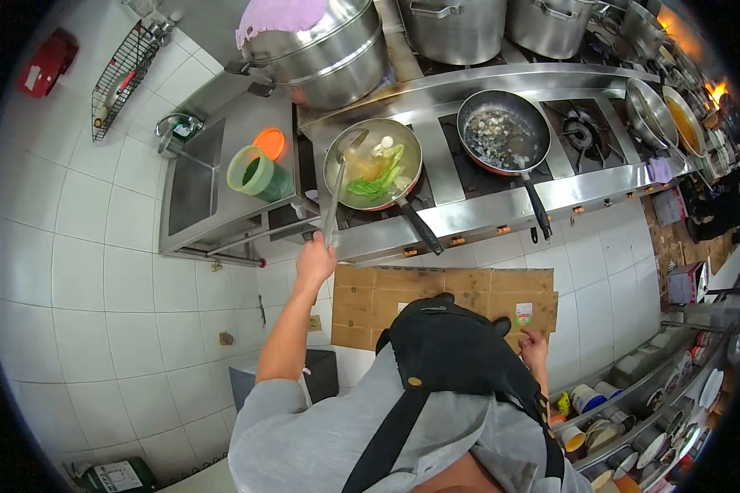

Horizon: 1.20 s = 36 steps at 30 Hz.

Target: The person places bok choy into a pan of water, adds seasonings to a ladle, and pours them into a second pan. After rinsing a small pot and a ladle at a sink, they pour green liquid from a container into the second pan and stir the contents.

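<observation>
In the head view, the left hand (316, 259) has its fingers closed around the handle of a long-handled metal spatula (331, 214), whose far end rests ahead of the grip in a light-lined frying pan (337, 164). That pan holds leafy greens (376, 177) and white pieces in a yellowish liquid, and sits on a steel cooking range (440, 164). The right hand (534, 349), low beside the body and well apart from the spatula, has its fingers curled; whether it holds anything I cannot tell.

Below and to the right of the left grip, flattened cardboard (362, 308) covers part of the white-tiled floor (617, 279); more white tiles spread to its left. Ahead and left of the same grip is a steel counter with one sink (196, 197), one green plastic tub (275, 182) and one orange lid (270, 142).

Counted on the range, there are two frying pans, the second a dark one (501, 135) ahead and right of the left grip, with pale bits in liquid. Farther ahead stand three large steel pots, the nearest (329, 74) draped with one purple cloth (279, 18). Behind the right hand, shelves (625, 440) carry plates and containers too crowded to count
</observation>
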Each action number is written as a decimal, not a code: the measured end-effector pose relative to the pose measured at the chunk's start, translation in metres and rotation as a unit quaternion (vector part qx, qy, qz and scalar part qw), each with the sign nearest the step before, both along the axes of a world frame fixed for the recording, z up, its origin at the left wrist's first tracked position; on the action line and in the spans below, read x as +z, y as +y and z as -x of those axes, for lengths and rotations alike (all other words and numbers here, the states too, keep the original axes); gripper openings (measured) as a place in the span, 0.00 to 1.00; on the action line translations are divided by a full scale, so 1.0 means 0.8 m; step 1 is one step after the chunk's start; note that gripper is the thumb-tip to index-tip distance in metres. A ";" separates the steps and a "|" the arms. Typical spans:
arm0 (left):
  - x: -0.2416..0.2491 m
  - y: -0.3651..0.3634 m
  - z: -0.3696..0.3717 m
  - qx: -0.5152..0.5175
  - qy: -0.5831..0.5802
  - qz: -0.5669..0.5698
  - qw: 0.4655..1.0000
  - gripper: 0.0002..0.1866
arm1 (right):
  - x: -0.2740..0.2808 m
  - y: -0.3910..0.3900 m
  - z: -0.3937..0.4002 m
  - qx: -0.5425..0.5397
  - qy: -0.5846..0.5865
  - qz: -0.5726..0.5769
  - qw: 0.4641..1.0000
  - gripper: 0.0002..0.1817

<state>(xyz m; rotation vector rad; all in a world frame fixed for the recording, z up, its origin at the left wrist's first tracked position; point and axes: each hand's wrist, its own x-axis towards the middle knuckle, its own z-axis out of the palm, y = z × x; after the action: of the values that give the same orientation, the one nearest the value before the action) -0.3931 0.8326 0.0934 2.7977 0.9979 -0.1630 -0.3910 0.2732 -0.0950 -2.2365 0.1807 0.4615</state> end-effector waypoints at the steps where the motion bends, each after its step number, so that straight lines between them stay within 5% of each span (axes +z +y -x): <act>1: -0.014 0.007 -0.002 0.004 0.008 -0.006 1.000 0.16 | 0.011 0.009 -0.002 -0.013 0.038 -0.007 0.999 0.17; 6: -0.097 0.029 0.006 -0.056 -0.085 -0.047 0.994 0.15 | -0.003 0.038 -0.011 0.019 0.038 0.022 0.999 0.15; 8: -0.071 0.005 -0.002 0.075 -0.108 0.345 0.929 0.12 | -0.007 0.071 -0.021 -0.043 0.108 -0.103 0.988 0.14; 9: -0.069 -0.003 -0.004 0.064 -0.093 0.345 0.932 0.12 | -0.001 0.098 -0.032 -0.084 0.165 -0.201 0.962 0.14; 11: -0.063 -0.018 -0.010 0.208 -0.157 0.652 0.712 0.11 | -0.032 0.153 -0.059 -0.097 0.266 -0.383 0.879 0.15; 12: -0.049 -0.020 -0.014 0.203 -0.145 0.646 0.722 0.11 | -0.020 0.195 -0.070 -0.143 0.319 -0.405 0.845 0.17; 14: -0.020 -0.031 -0.020 0.249 -0.171 0.743 0.598 0.13 | -0.090 0.266 -0.084 -0.108 0.377 -0.459 0.797 0.19; 16: 0.003 -0.029 -0.023 0.240 -0.117 0.699 0.663 0.13 | -0.151 0.345 -0.097 -0.187 0.411 -0.501 0.738 0.18; 20: 0.047 -0.059 -0.025 0.138 0.001 0.347 0.928 0.10 | -0.143 0.472 -0.132 -0.410 0.462 -0.507 0.601 0.16; 24: 0.052 -0.061 -0.009 0.067 0.031 0.145 0.987 0.12 | -0.177 0.523 -0.143 -0.429 0.467 -0.595 0.494 0.15; 26: 0.046 -0.057 -0.010 0.056 0.034 0.079 0.995 0.12 | -0.211 0.539 -0.137 -0.482 0.410 -0.595 0.495 0.10; 27: 0.037 -0.047 -0.008 -0.045 0.019 -0.011 0.999 0.13 | -0.222 0.530 -0.122 -0.417 0.346 -0.626 0.560 0.05; 28: 0.024 -0.039 -0.004 -0.143 0.002 -0.094 0.985 0.13 | -0.223 0.520 -0.114 -0.418 0.343 -0.621 0.568 0.05; 30: -0.004 -0.021 -0.002 -0.122 -0.004 -0.089 0.989 0.13 | -0.219 0.494 -0.094 -0.433 0.193 -0.525 0.707 0.17; 32: -0.014 -0.023 -0.013 -0.077 -0.004 -0.062 0.995 0.14 | -0.191 0.411 -0.081 -0.298 0.191 -0.562 0.747 0.25; 35: -0.044 -0.009 -0.014 -0.042 -0.019 -0.021 0.999 0.14 | -0.190 0.292 -0.068 -0.259 0.292 -0.587 0.709 0.23; 36: -0.076 0.012 -0.008 -0.085 -0.085 -0.028 0.992 0.14 | -0.160 0.250 -0.072 -0.287 0.319 -0.499 0.753 0.20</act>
<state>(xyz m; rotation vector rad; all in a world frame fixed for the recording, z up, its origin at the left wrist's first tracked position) -0.3871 0.8422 0.0327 2.8877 0.7386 0.0838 -0.3337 0.4731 -0.2226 -0.8295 0.7545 0.7326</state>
